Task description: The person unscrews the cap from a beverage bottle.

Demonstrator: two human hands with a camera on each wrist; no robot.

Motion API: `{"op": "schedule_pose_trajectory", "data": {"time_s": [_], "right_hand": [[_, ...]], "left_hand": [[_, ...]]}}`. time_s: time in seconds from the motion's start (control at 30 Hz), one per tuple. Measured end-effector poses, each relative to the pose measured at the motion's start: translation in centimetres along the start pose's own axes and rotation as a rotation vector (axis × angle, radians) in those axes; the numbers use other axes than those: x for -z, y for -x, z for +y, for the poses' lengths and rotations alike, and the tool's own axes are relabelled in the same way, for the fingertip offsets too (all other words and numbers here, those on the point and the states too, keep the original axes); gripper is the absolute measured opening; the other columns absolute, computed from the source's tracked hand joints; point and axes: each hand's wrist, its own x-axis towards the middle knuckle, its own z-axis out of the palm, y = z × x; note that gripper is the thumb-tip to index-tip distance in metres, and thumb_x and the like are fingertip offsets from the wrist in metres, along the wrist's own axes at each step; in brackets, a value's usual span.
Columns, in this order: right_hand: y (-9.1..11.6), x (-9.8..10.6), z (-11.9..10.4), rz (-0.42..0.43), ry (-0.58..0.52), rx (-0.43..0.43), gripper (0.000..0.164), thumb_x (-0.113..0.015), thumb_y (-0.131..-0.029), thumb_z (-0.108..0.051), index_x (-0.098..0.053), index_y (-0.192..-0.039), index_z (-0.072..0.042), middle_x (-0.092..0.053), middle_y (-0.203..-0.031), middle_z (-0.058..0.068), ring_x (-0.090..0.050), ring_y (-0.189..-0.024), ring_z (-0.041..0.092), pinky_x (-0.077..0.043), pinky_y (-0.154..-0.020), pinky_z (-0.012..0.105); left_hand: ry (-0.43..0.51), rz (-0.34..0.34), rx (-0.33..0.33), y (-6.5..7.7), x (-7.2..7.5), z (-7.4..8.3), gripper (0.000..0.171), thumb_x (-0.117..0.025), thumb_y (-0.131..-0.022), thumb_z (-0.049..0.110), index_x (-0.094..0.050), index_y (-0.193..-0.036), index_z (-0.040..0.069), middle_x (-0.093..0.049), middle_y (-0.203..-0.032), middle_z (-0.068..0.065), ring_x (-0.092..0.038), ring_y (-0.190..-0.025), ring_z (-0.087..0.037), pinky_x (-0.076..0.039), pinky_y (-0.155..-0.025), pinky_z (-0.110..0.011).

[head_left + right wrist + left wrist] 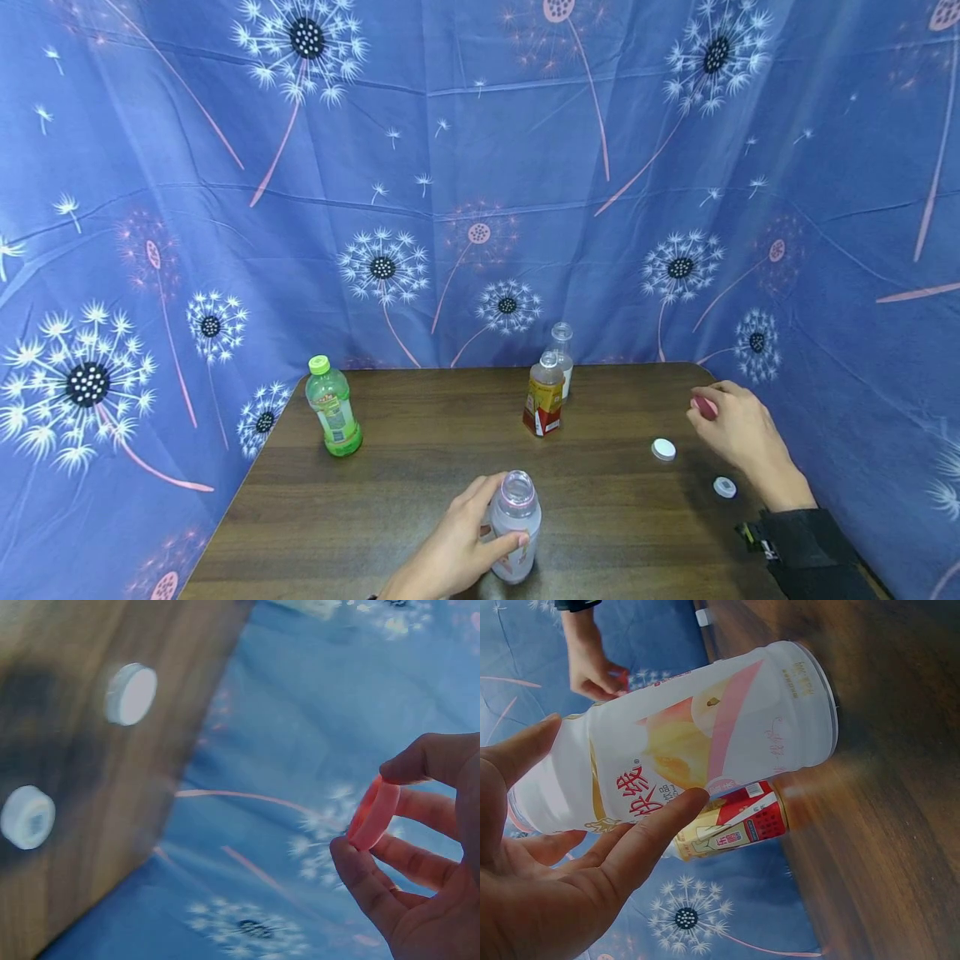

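My left hand [467, 542] grips a white-labelled drink bottle [517, 521] near the front of the table, thumb on one side and fingers on the other. The bottle stands upright and its mouth is uncapped. In the left wrist view its label [682, 742] shows fruit and red characters. Over at the right, my right hand [738, 429] pinches a pink bottle cap [375, 814] between thumb and fingertips, above the table. Two white caps lie below that hand, one [663, 449] farther back and one [724, 487] nearer.
A green bottle [334, 408] with its light green cap on stands at the back left. Near the back middle are an uncapped bottle with a red and yellow label [543, 404] and a clear uncapped bottle [562, 350] behind it. A blue dandelion curtain [480, 167] encloses the table [420, 467].
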Motion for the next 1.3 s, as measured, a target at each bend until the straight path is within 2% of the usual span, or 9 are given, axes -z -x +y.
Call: {"op": "schedule_pose_trajectory", "data": {"time_s": [0.17,0.43,0.7,0.93,1.3], "right_hand": [[-0.2,1.6,-2.7,0.082,-0.005,0.078,0.027,-0.077,-0.077,-0.012,-0.08,-0.101,-0.001,-0.072,-0.095,0.021,-0.068,-0.084,0.043,-0.053,-0.068,0.062],[-0.5,3.8,-6.9,0.133,-0.035,0.175,0.025,-0.077,-0.075,-0.011,-0.081,-0.099,-0.004,-0.073,-0.095,0.014,-0.067,-0.086,0.038,-0.053,-0.068,0.058],[-0.3,5.2,-10.8,0.131,-0.066,0.28,0.023,-0.076,-0.078,-0.011,-0.083,-0.1,-0.006,-0.072,-0.099,0.011,-0.066,-0.092,0.031,-0.054,-0.066,0.049],[-0.3,6.2,-14.4,0.112,-0.102,0.357,0.027,-0.076,-0.081,-0.014,-0.083,-0.106,-0.008,-0.072,-0.104,0.006,-0.065,-0.095,0.025,-0.056,-0.072,0.046],[-0.2,6.5,-18.5,0.103,-0.2,0.463,0.03,-0.077,-0.08,-0.016,-0.082,-0.11,-0.011,-0.071,-0.108,0.002,-0.065,-0.098,0.02,-0.055,-0.071,0.038]], "left_hand": [[0.003,-0.006,0.009,0.0,0.0,0.1,0.066,-0.074,-0.097,0.045,-0.047,-0.154,0.024,-0.059,-0.133,0.0,-0.061,-0.121,-0.02,-0.063,-0.082,-0.031],[0.013,-0.013,0.017,0.0,0.0,0.3,0.068,-0.074,-0.097,0.044,-0.046,-0.154,0.022,-0.059,-0.135,-0.001,-0.061,-0.122,-0.022,-0.063,-0.084,-0.033],[0.006,-0.007,0.013,0.1,-0.1,0.4,0.067,-0.074,-0.097,0.044,-0.046,-0.154,0.022,-0.059,-0.134,0.0,-0.06,-0.122,-0.021,-0.063,-0.085,-0.032],[0.024,-0.007,0.004,0.1,-0.1,0.5,0.067,-0.073,-0.098,0.044,-0.045,-0.154,0.02,-0.058,-0.135,-0.002,-0.061,-0.123,-0.022,-0.063,-0.087,-0.033],[0.032,0.006,-0.01,0.0,-0.4,0.5,0.066,-0.075,-0.097,0.04,-0.047,-0.153,0.017,-0.06,-0.133,-0.003,-0.063,-0.121,-0.022,-0.063,-0.086,-0.032]]}}
